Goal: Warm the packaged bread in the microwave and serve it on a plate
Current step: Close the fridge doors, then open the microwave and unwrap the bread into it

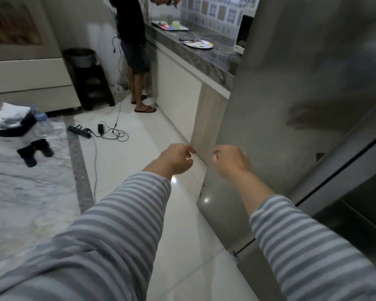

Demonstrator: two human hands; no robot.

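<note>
Marble counter (206, 55) carries a plate (198, 44) above white floor (139, 148).

Both sleeves (126, 213) carry grey and pale stripes. Just beside them, the fridge (302, 83) is plain silver-grey. Beyond the fridge, the counter (204, 59) is veined dark grey, its cabinets (178, 101) cream, and the plate (198, 44) on it white with coloured spots. The floor (139, 148) is glossy white.
</note>
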